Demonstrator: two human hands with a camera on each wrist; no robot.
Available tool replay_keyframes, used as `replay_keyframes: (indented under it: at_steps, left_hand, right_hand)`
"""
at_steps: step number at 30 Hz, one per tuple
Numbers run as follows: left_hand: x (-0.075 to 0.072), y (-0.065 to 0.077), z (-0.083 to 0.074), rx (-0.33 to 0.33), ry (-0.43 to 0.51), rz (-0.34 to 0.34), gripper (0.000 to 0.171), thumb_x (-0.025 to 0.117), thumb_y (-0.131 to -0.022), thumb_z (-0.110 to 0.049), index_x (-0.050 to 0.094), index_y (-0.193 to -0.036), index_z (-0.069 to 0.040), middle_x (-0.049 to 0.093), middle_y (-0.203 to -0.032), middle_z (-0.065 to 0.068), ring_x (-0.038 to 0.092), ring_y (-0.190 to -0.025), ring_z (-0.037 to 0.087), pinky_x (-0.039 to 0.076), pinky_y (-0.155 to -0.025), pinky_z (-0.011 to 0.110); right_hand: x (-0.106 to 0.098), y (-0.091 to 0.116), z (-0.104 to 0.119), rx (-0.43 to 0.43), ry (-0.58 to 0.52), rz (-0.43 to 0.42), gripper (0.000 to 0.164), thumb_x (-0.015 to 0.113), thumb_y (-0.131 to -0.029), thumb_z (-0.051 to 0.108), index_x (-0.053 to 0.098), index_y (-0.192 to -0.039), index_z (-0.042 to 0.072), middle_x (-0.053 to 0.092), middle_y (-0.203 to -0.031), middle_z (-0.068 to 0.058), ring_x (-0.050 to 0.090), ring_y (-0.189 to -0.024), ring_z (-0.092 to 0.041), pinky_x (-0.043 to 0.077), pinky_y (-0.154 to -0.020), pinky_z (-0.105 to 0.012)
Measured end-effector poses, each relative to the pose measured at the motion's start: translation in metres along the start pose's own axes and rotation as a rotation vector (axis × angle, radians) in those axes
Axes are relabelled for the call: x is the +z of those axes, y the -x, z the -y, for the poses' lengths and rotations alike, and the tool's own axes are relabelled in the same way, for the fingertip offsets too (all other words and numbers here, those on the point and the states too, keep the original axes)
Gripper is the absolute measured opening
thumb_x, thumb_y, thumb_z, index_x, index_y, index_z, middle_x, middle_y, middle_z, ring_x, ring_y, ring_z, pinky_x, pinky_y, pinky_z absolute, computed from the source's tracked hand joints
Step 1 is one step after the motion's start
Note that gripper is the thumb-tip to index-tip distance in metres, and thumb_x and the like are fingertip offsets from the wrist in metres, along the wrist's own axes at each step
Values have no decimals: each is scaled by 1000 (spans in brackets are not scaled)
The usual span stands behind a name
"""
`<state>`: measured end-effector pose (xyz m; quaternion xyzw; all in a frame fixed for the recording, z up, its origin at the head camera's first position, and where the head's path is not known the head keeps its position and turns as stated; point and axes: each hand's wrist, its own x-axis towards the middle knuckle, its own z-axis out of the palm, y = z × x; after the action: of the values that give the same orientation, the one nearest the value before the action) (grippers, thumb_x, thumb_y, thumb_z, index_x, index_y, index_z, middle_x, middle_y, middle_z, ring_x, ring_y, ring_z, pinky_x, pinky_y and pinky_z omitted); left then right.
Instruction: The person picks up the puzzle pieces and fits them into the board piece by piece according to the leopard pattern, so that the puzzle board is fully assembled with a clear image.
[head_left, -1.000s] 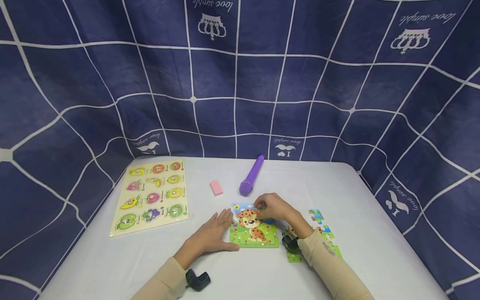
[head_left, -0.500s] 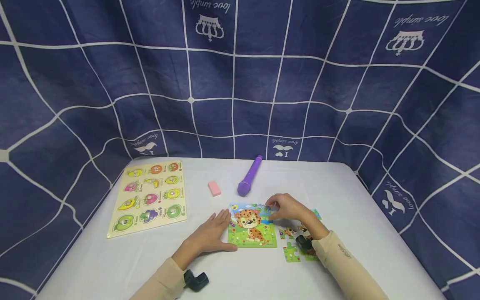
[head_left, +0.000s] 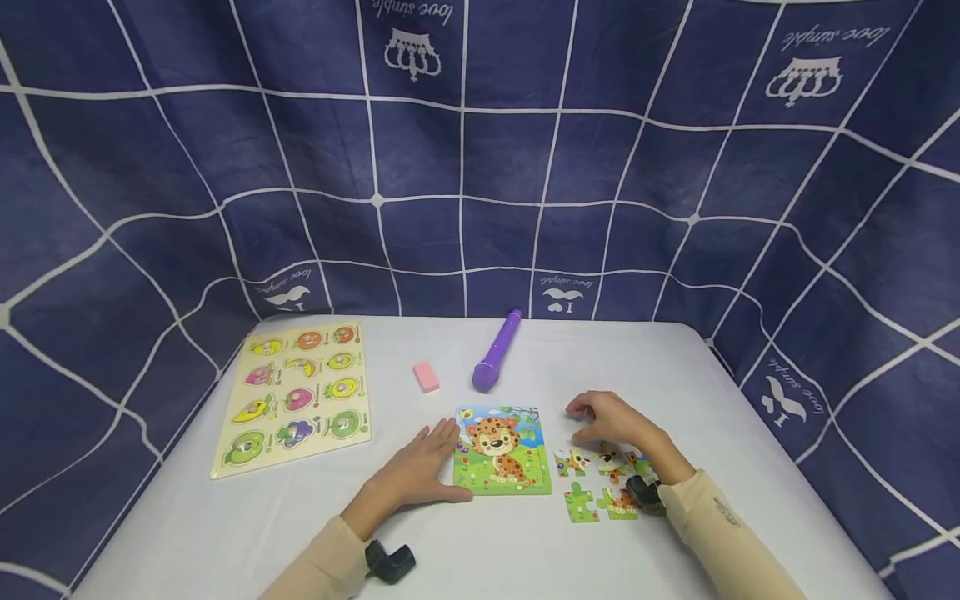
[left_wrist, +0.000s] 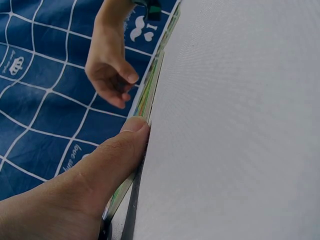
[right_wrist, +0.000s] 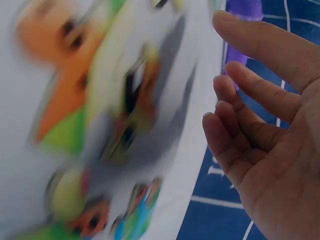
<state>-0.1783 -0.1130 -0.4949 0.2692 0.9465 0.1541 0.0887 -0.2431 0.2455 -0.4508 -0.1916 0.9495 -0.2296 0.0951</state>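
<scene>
Behind the work and along both sides hangs a dark blue curtain [head_left: 420, 150]; before it spreads the white table [head_left: 487, 550]; at its left lies a fruit board [head_left: 321, 440]; the left hand [head_left: 416, 467] lies with fingers outstretched, gripping nothing, against the left side of the leopard puzzle [head_left: 502, 454], thumb at its near corner; light, steady pressure there should keep the puzzle from sliding; the right hand [head_left: 615, 418] hangs at the far side of the loose pieces [head_left: 581, 502], its bent fingers apart and holding nothing; the puzzle lies flat between the two hands; beyond it rests a purple microphone [head_left: 497, 352], best left outside the reach; the loose pieces lie right of the puzzle, some half hidden by the right wrist; being thin, each is probably best tipped up by one edge and pinched there; smallest is a pink block [head_left: 426, 377], left of the microphone.
</scene>
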Motion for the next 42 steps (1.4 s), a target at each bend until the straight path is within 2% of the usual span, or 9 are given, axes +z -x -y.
replay_keyframes:
  at_steps: [9,15,26,34,42]
  left_hand:
    - [-1,0,0,3,10,-5,113,60,-75,-76,26,-152,-1,19,-162,15,19,-151,30,20,-124,47]
    - [0,0,0,0,11,-8,113,61,-75,-76,27,-152,-1,19,-162,15,19,-151,30,20,-124,47]
    - [1,-1,1,6,5,-17,114,60,-75,-77,26,-152,-1,21,-162,16,20,-151,30,21,-124,48]
    - [3,0,2,5,4,-18,114,60,-74,-77,27,-152,-1,20,-162,15,21,-151,30,20,-124,47]
    - [3,-1,2,7,-1,-18,114,60,-74,-77,27,-153,-2,20,-162,16,21,-151,30,20,-123,48]
  right_hand:
    - [-10,15,-36,64,-16,3,44,86,-72,22,70,-109,6,67,-97,0,57,-86,-14,51,-77,-32]
    - [-20,24,-51,86,-18,-10,47,86,-72,25,69,-111,6,67,-98,0,55,-87,-15,48,-76,-32]
    - [-33,33,-70,145,-50,-18,48,84,-73,22,68,-115,4,66,-103,-7,55,-90,-19,47,-77,-32]
    - [-33,34,-81,165,-46,45,51,83,-70,16,66,-117,4,64,-104,-6,54,-92,-18,49,-82,-35]
    - [-34,33,-81,130,-54,59,49,83,-67,11,67,-113,1,63,-99,-7,53,-90,-19,49,-79,-35]
